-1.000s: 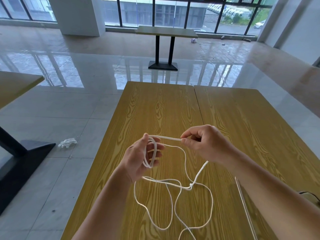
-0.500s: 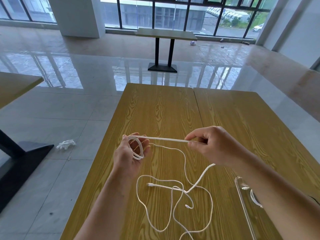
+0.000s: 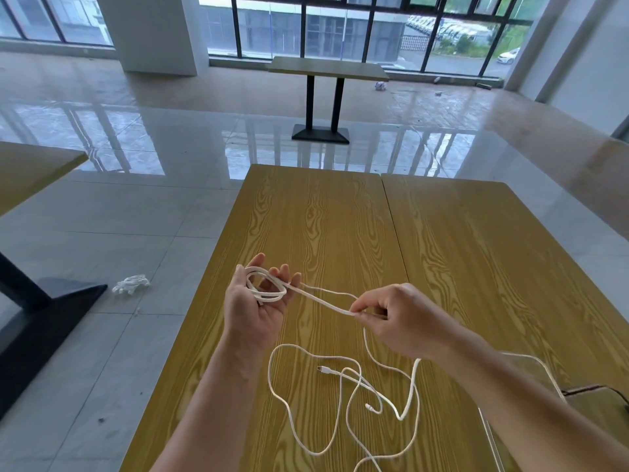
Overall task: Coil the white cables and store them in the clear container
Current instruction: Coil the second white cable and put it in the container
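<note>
A white cable (image 3: 326,303) runs between both hands above the wooden table (image 3: 323,226). My left hand (image 3: 258,304), palm up with fingers spread, carries a few coiled loops of it around the fingers. My right hand (image 3: 394,318) pinches the cable's straight stretch a short way right of the coil. The loose remainder of the white cables (image 3: 343,400) lies tangled on the table below the hands, with two connector ends showing. The clear container (image 3: 544,373) stands at the lower right, mostly hidden behind my right forearm.
The table is two wooden tops joined by a seam (image 3: 394,233). A dark cord (image 3: 592,390) lies at the right edge. On the tiled floor left of the table sits a white bundle (image 3: 131,284). Another table's black base (image 3: 44,321) stands at left.
My left hand has opened palm up with the coil on its fingers. My right hand has dropped lower, so the stretch between the hands slopes down to the right.
</note>
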Demonstrator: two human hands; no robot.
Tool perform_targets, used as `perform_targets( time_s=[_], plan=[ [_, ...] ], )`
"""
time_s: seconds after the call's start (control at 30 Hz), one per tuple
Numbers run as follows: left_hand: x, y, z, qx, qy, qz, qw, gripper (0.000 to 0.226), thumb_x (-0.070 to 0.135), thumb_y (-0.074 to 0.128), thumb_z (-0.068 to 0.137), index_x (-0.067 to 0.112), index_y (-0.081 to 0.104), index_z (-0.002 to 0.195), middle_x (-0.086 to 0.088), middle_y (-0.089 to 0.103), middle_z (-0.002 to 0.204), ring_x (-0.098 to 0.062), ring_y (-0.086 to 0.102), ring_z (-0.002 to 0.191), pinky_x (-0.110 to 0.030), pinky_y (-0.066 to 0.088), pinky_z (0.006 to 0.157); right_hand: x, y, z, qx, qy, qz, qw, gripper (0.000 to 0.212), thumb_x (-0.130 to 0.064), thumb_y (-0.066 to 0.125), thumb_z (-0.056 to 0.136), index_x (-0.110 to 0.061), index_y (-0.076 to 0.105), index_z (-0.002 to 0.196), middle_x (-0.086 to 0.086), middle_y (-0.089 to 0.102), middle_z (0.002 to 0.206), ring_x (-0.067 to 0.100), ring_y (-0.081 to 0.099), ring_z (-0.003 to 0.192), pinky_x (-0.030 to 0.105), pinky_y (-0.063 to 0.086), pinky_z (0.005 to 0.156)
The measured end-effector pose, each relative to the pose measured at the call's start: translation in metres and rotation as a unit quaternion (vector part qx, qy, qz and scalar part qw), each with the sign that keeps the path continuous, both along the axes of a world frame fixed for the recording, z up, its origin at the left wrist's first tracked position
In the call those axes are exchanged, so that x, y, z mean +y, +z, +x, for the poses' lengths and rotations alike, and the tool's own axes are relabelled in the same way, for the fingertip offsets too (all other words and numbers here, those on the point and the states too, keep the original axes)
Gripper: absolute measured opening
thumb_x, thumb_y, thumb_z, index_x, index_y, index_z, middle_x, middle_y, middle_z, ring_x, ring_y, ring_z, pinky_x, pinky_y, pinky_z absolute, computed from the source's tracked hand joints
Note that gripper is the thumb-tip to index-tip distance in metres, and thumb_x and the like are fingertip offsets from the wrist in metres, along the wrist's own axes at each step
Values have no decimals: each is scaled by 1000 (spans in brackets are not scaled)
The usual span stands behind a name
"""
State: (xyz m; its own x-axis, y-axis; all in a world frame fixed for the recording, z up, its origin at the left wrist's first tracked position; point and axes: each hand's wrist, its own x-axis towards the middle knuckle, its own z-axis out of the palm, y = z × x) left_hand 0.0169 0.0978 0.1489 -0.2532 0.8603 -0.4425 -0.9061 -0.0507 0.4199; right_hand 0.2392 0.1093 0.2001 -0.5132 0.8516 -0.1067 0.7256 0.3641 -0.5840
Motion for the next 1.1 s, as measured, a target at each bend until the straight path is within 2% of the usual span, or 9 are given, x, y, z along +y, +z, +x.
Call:
perform_targets(
  time_s=[0.13, 0.23, 0.37, 0.5, 0.63, 0.73, 0.87, 1.0, 1.1],
  plan=[
    [4, -6, -4, 7, 14, -14, 1000, 39, 38, 32, 106, 10, 58, 114, -9, 50, 77, -16, 48, 61, -29, 47, 56, -11, -4, -4, -13, 42, -51, 998, 23, -29, 57, 99, -22, 70, 117, -8, 51, 55, 4, 45, 45, 17, 44, 49],
    [8, -14, -14, 42, 33, -41, 998, 38, 39, 31, 106, 13, 58, 110, -6, 47, 75, -14, 43, 59, -26, 39, 55, -19, -1, -4, -19, 66, -71, 995, 25, -29, 61, 97, -25, 67, 121, -9, 51, 58, 2, 47, 45, 14, 42, 50],
    [10, -24, -26, 119, 31, -96, 988, 38, 42, 32, 105, 16, 60, 104, -6, 46, 81, -14, 43, 64, -26, 41, 58, -24, 13, -3, -4, 82, -59, 995, 21, -27, 63, 96, -25, 70, 116, -9, 52, 54, 3, 48, 45, 15, 43, 49],
    [9, -22, -14, 239, -44, -133, 961, 42, 46, 35, 104, 16, 65, 103, -7, 49, 85, -16, 47, 69, -30, 44, 60, -23, 28, -11, 31, 105, -22, 994, 18, -20, 60, 98, -19, 73, 110, -16, 57, 53, 4, 47, 42, 14, 38, 44],
    [2, -9, 8, 306, -168, -128, 928, 48, 53, 33, 103, 17, 65, 107, -8, 48, 91, -16, 46, 71, -31, 43, 60, -17, 37, -20, 66, 95, 39, 993, 15, -22, 60, 98, -21, 74, 105, -6, 60, 59, 7, 48, 44, 16, 39, 43],
    [-5, -2, 20, 306, -252, -102, 912, 50, 57, 35, 101, 19, 67, 105, -7, 52, 87, -14, 46, 61, -28, 41, 53, -9, 38, -26, 80, 59, 73, 992, 14, -23, 61, 97, -22, 74, 100, -3, 60, 56, 5, 48, 44, 16, 41, 45],
    [-14, -1, 24, 256, -333, -39, 907, 49, 59, 40, 97, 19, 69, 98, -5, 58, 80, -14, 47, 59, -22, 36, 45, -2, 37, -26, 81, 8, 103, 991, 14, -23, 63, 96, -20, 75, 93, -13, 54, 50, -1, 55, 48, 12, 42, 50],
    [-19, -2, 24, 224, -398, 37, 889, 52, 62, 44, 90, 21, 71, 107, -6, 60, 84, -13, 47, 60, -19, 33, 40, 6, 30, -21, 75, -34, 134, 988, 15, -27, 63, 95, -22, 77, 93, -7, 69, 63, 6, 64, 60, 21, 52, 57],
    [-22, 0, 27, 247, -420, 68, 870, 52, 65, 43, 88, 24, 72, 104, -4, 61, 85, -12, 45, 60, -19, 29, 42, 10, 25, -17, 69, -58, 141, 986, 14, -28, 63, 94, -22, 77, 92, -16, 63, 59, -4, 61, 61, 10, 42, 56]
  ],
)
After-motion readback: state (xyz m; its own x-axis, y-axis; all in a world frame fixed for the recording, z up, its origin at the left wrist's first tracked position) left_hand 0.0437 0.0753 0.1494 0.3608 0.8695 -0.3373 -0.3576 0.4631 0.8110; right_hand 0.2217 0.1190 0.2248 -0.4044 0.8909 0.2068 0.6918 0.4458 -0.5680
